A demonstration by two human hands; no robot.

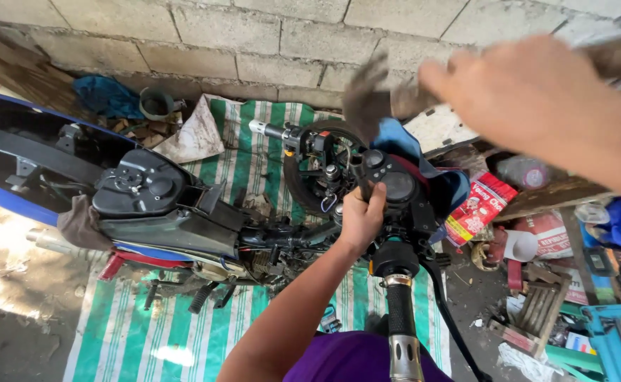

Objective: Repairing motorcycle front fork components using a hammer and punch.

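A grey block wall (268,35) backs a dirt floor (13,311) spread with a green-striped tarp (134,332), sunlit at left.

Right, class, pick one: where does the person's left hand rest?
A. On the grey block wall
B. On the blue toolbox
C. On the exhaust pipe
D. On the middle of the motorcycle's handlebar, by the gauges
D: the left hand grips the handlebar centre beside the round gauges.
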